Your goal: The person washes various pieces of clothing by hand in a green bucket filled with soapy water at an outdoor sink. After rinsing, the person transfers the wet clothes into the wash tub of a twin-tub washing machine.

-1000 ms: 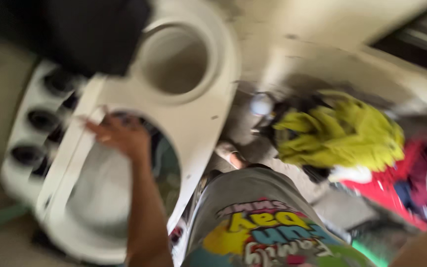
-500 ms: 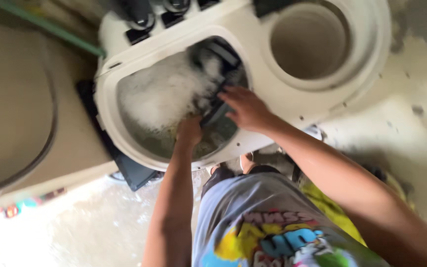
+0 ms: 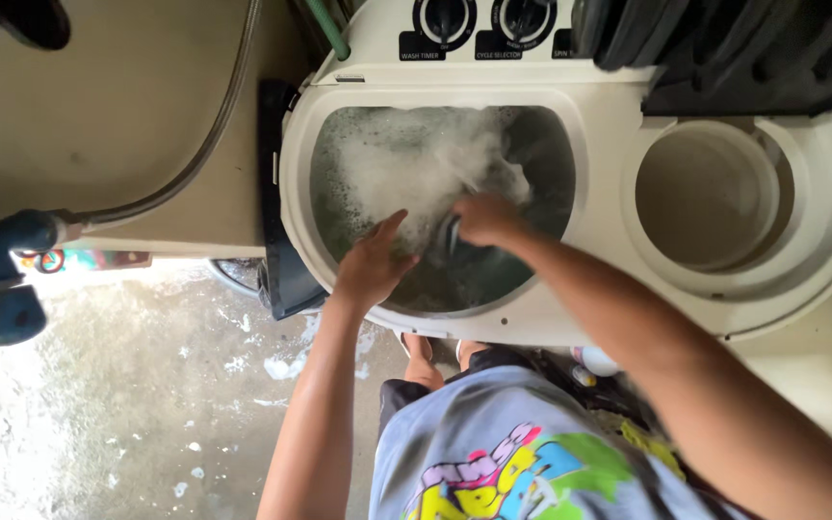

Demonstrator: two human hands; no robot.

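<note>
Dark wet cloth (image 3: 479,252) sitting in the sudsy water of the round white plastic wash tub (image 3: 293,193), left of the empty spin tub (image 3: 715,197); clutched by right hand (image 3: 483,220); left hand (image 3: 373,265) just beside, fingers loose and spread, gripping nothing; black control dials (image 3: 447,14) up top; grey hose (image 3: 214,135) off left.

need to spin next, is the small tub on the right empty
Empty: the spin tub shows only bare pale walls and floor, while the wash tub holds suds.
</note>
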